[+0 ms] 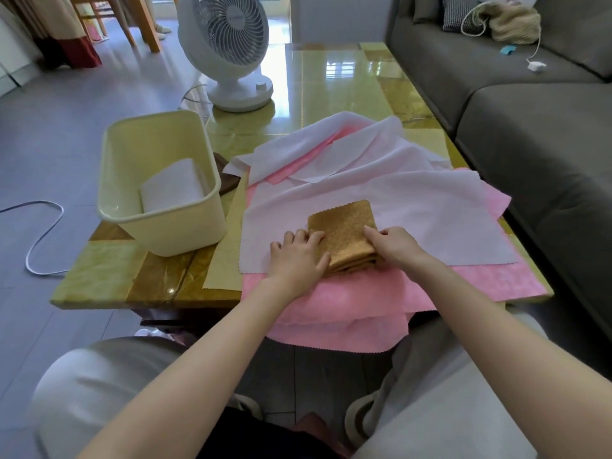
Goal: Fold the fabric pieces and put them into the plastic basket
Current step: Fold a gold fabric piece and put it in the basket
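A folded orange-brown fabric piece (344, 231) lies on a spread pale lilac cloth (414, 207) in the middle of the table. My left hand (299, 255) grips its near left edge, thumb against the stacked layers. My right hand (395, 243) pinches its near right corner. Pink fabric (347, 299) lies under the lilac cloth and hangs over the table's front edge. A cream plastic basket (185, 236) stands to the left with one folded white piece (172, 183) inside.
The glossy yellow-green table (337, 81) carries a white fan (228, 51) at the back left and a dark brown piece (228, 180) behind the basket. A grey sofa (530, 127) runs along the right. A white cable (43, 236) lies on the floor at left.
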`<state>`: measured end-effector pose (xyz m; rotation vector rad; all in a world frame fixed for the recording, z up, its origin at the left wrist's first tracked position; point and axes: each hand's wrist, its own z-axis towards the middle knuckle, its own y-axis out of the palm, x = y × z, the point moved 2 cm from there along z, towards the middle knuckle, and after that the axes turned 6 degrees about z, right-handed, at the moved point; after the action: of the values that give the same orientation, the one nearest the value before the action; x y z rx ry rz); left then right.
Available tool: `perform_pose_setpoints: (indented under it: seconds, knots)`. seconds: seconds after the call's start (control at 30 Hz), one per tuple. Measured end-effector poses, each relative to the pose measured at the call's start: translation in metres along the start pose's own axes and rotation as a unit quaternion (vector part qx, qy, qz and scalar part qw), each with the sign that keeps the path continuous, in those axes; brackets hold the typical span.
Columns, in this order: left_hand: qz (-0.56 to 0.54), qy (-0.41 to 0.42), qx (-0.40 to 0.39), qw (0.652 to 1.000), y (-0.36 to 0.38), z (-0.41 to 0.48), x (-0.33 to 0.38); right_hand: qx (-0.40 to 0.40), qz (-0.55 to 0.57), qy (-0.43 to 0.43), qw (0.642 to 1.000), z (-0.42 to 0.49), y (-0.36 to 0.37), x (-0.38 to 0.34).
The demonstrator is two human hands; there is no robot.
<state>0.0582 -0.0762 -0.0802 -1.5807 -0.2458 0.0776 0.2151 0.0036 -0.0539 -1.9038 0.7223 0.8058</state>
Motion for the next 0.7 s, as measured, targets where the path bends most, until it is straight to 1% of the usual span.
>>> perform_pose_setpoints:
  seconds: [0.07, 0.13, 0.27, 0.33, 0.43, 0.5, 0.57, 0.63, 0.7]
  knots:
    - [0.006, 0.004, 0.013, 1.000, 0.003, -0.002, -0.001, -0.005, 0.018, -0.010, 1.000, -0.002, -0.002, -0.009]
    - [-0.003, 0.002, 0.024, 1.000, 0.003, -0.002, -0.002, -0.001, 0.004, -0.039, 0.999, -0.006, -0.004, -0.021]
    - [-0.032, -0.015, 0.036, 0.999, 0.003, 0.001, -0.010, 0.021, -0.085, -0.104, 0.991, -0.013, -0.005, -0.055]
    - [-0.023, -0.003, 0.014, 1.000, 0.001, 0.003, -0.015, 0.048, -0.157, -0.152, 0.975, -0.017, -0.003, -0.076]
    - [-0.011, 0.028, -0.013, 0.999, -0.013, 0.003, -0.024, 0.102, -0.255, -0.232, 0.933, -0.028, 0.001, -0.111]
    - [-0.001, 0.042, 0.021, 0.999, -0.031, 0.002, -0.033, 0.127, -0.273, -0.277, 0.913, -0.036, 0.005, -0.136]
    - [0.012, 0.044, 0.078, 0.996, -0.056, 0.001, -0.041, 0.140, -0.270, -0.313, 0.900, -0.043, 0.011, -0.158]
    - [0.021, 0.029, 0.133, 0.990, -0.085, 0.001, -0.053, 0.153, -0.259, -0.351, 0.887, -0.049, 0.018, -0.179]
    - [0.027, -0.009, 0.184, 0.983, -0.113, 0.000, -0.074, 0.167, -0.245, -0.392, 0.871, -0.054, 0.027, -0.198]
